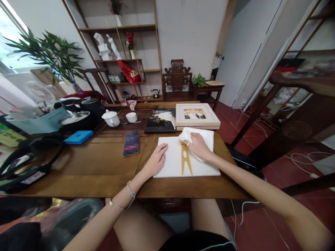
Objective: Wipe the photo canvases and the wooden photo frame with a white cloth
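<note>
The left hand point(156, 159) rests flat, fingers relaxed and holding nothing, on the left edge of the white board point(170, 169) lying on the wooden table point(104, 167). The right hand point(199, 145) has its fingers closed round a white cloth point(184, 134), pressed onto the board's far end.

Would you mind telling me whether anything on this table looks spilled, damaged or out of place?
Nothing stands out. The white board lies flat on the table; the left hand rests on its edge, the right hand presses a white cloth onto it. No spill shows.

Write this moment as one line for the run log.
left hand: flat on white board | right hand: holds white cloth on white board
</note>
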Motion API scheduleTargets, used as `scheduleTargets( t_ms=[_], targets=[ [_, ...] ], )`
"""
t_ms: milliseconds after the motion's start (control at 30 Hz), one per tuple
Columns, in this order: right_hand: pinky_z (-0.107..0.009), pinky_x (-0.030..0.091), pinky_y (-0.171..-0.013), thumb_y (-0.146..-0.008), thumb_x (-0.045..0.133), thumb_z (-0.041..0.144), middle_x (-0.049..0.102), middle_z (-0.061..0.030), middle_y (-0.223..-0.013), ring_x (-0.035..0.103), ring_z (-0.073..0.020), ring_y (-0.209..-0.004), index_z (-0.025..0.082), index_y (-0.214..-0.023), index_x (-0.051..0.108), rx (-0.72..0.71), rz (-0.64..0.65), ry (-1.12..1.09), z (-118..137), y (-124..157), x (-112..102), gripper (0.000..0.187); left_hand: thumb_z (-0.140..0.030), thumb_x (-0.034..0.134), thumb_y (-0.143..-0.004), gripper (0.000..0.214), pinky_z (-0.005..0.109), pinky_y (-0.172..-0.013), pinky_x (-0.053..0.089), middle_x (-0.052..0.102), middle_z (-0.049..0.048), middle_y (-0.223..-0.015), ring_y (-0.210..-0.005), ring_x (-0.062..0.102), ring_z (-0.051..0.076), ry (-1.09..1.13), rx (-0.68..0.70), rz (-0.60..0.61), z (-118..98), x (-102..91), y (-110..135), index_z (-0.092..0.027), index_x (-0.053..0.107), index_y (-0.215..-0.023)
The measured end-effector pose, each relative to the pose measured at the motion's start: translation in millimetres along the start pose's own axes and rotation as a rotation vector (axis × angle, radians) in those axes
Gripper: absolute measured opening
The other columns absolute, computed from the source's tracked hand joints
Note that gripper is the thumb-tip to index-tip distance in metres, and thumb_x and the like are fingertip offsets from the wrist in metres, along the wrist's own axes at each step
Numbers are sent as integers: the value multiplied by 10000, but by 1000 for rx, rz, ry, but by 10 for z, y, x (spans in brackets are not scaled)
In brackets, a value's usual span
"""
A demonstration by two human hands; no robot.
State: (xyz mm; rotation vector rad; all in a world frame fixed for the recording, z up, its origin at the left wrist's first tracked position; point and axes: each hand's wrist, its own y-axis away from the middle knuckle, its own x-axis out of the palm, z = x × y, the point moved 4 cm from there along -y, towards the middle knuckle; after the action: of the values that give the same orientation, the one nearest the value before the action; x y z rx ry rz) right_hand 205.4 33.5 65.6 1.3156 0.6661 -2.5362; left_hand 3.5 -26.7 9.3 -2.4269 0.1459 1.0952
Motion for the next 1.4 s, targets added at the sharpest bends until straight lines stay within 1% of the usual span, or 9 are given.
scheduleTargets(
  t_ms=[167, 267, 367, 600, 733, 867, 1100, 1233, 1400],
  targets=[
    [-627, 100, -1098, -817, 515, 252, 516, -182, -1336, 316, -364, -1330, 146, -1174, 582, -302, 154, 265, 435, 404, 268, 378, -164, 377, -911, 441, 488, -1143, 302, 467, 140, -1406, -1338, 408, 247, -7, 4, -6, 4, 5, -18, -162, 508, -1332],
    [-619, 66, -1112, -800, 530, 251, 455, -189, -1399, 262, -358, -1363, 126, -1246, 537, -454, 230, 305, 626, 744, 316, 463, -160, 371, -903, 424, 477, -1136, 320, 482, 139, -1388, -1326, 419, 250, -3, 2, -5, -10, 5, -32, -164, 546, -1290],
    [-596, 94, -1120, -825, 511, 266, 442, -184, -1412, 259, -336, -1369, 114, -1279, 505, -466, 261, 289, 679, 875, 262, 479, -169, 362, -907, 415, 473, -1138, 317, 481, 137, -1386, -1336, 408, 249, 2, -12, -2, -16, 9, -35, -162, 555, -1275],
    [-650, 175, -1069, -841, 530, 284, 500, -200, -1352, 322, -393, -1324, 122, -1245, 541, -232, 238, 387, 690, 481, 213, 436, -173, 384, -905, 430, 479, -1142, 303, 468, 144, -1402, -1345, 401, 249, 40, -1, 3, 21, 10, -7, -163, 527, -1311],
    [-668, 191, -1042, -781, 595, 284, 519, -201, -1324, 340, -444, -1284, 147, -1175, 590, -318, 241, 439, 901, 668, 311, 417, -193, 385, -912, 404, 474, -1127, 329, 475, 164, -1386, -1327, 420, 261, 56, 21, -10, 43, 5, -27, -148, 544, -1281],
    [-553, 298, -1018, -851, 524, 339, 597, -173, -1197, 458, -359, -1187, 142, -1132, 600, -362, 285, 335, 870, 739, 262, 351, -181, 398, -900, 378, 463, -1116, 343, 473, 174, -1382, -1314, 432, 266, 4, 16, -15, 1, 4, -20, -128, 550, -1242],
    [-378, 376, -919, -933, 458, 333, 667, -151, -1068, 550, -276, -1061, 111, -985, 647, -235, 244, 207, 637, 34, 103, 296, -303, 547, -840, 452, 516, -1035, 389, 559, 193, -1244, -1221, 482, 342, -292, -253, -223, -127, -119, 105, -110, 514, -1247],
    [-406, 349, -964, -938, 441, 313, 665, -147, -1104, 547, -283, -1100, 122, -1021, 652, -232, 196, 165, 720, -172, 265, 297, -324, 551, -821, 540, 502, -1044, 378, 571, 213, -1265, -1233, 491, 341, -154, -352, -166, -158, -209, 144, -75, 468, -1293],
    [-510, 225, -1079, -860, 532, 263, 604, -143, -1257, 436, -309, -1254, 153, -1144, 619, -326, 157, 164, 898, -94, 520, 317, -354, 663, -735, 632, 434, -1089, 356, 571, 142, -1326, -1261, 512, 299, 193, -380, -118, -284, -417, 433, -190, 478, -1317]
  ],
)
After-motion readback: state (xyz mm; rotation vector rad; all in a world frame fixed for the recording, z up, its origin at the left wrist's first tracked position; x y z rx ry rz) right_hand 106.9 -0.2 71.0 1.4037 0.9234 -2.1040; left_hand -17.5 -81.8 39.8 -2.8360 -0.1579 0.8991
